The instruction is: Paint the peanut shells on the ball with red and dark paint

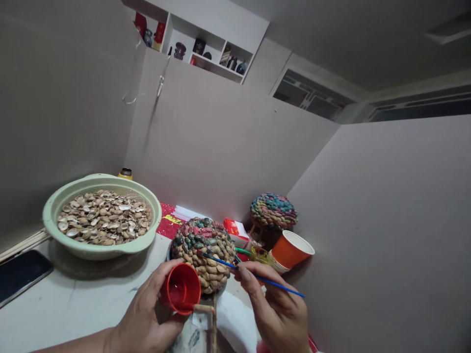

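In my left hand (147, 309) is a small red cup (184, 289), tilted so that its inside faces me. My right hand (275, 309) pinches a thin blue paintbrush (270, 282). The brush tip reaches the side of a rounded form covered in peanut shells (209, 262), just beyond the cup; whether it touches cannot be told. Red, green and dark blue paint covers the upper shells, while the lower ones are bare tan. A thin stick (214, 323) runs down below the form, and a short tan piece (203, 308) lies across the cup's lower rim.
A green basin (106, 252) of shell halves stands at left, near a dark phone (24, 274). Behind are a yellow-bodied jar (125, 174), a red-and-white box (236, 233), orange paper cups (290, 250) and a second painted shell form (274, 211). Grey walls (386, 220) enclose the table.
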`<action>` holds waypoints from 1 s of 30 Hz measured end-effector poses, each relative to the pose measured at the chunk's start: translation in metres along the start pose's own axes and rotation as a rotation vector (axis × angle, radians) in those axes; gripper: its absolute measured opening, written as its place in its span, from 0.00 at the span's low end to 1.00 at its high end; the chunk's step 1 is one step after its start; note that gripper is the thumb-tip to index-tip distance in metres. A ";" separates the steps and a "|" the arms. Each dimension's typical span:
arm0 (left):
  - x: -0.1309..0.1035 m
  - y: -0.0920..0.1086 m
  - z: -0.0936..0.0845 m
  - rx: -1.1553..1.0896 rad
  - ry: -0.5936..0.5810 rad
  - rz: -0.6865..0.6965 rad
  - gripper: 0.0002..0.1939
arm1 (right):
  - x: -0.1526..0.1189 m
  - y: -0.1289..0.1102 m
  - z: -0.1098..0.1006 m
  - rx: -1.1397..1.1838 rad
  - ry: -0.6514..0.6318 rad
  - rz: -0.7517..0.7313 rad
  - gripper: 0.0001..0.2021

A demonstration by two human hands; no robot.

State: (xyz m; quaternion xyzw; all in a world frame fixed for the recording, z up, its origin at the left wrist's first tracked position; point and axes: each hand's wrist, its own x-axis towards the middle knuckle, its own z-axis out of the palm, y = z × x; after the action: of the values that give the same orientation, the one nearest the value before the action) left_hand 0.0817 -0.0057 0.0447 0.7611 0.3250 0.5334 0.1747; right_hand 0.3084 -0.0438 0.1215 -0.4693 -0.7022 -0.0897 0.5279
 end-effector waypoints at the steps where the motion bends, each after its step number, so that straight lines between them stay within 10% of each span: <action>1: 0.000 0.000 0.000 -0.001 0.005 0.003 0.39 | 0.000 0.000 -0.001 -0.003 -0.001 -0.002 0.03; 30: -0.006 -0.012 0.007 -0.064 -0.049 -0.056 0.39 | 0.014 -0.023 -0.022 -0.072 -0.195 -0.365 0.13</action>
State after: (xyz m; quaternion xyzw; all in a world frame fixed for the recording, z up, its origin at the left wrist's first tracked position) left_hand 0.0832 -0.0009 0.0305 0.7585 0.3247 0.5196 0.2220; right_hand 0.3049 -0.0622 0.1507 -0.3592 -0.8198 -0.1631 0.4151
